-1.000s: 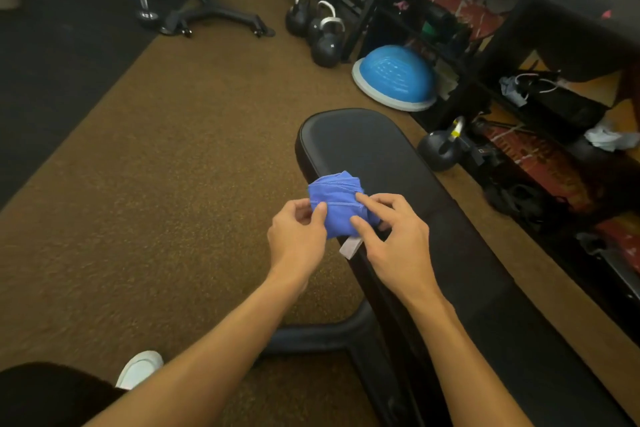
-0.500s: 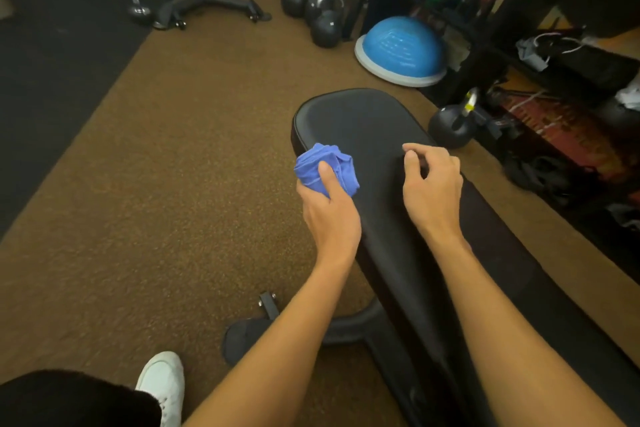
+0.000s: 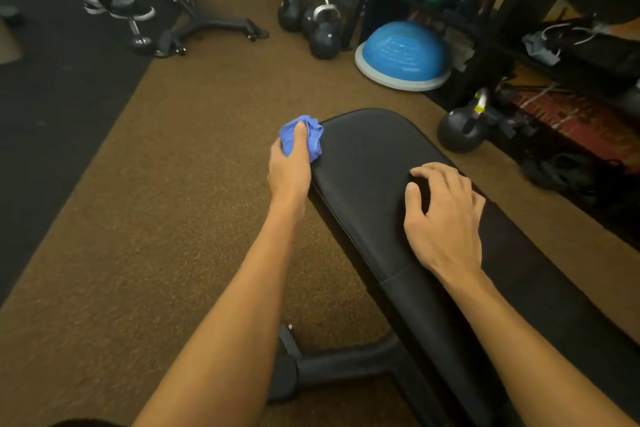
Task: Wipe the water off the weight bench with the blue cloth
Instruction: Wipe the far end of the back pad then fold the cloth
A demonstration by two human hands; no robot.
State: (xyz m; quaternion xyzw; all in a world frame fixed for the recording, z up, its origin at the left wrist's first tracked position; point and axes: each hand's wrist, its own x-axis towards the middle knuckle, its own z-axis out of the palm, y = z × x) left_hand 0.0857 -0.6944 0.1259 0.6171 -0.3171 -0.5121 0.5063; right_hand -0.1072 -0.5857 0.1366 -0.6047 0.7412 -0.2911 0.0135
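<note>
Two bare hands are at the far end of the black padded weight bench (image 3: 367, 156), which runs from the near right corner away toward the middle of the room. The left hand (image 3: 289, 166) grips a crumpled blue cloth (image 3: 313, 140), bunched into a ball, with the thumb lying over its top and the fingers wrapped round it. The cloth sits at the left edge of the bench's rounded far end, touching the pad there and partly hanging over the side. The right hand (image 3: 443, 215) holds nothing. It rests on the top of the pad nearer to me, well apart from the cloth, with its fingers bent and spread and their tips touching the black surface.

Below the pad, a black tubular bench foot (image 3: 339, 367) reaches left across the brown speckled carpet (image 3: 156, 184). A strip of black rubber flooring (image 3: 52, 97) lies along the left. Just beside the bench on the right stands a black kettlebell with a yellow-marked handle (image 3: 459, 130). Farther off, a blue half-dome balance trainer with a pale rim (image 3: 403, 52) sits on the carpet against a dark storage rack (image 3: 519, 10), and a cluster of black kettlebells with silver handles (image 3: 323, 38) stands to its left.
</note>
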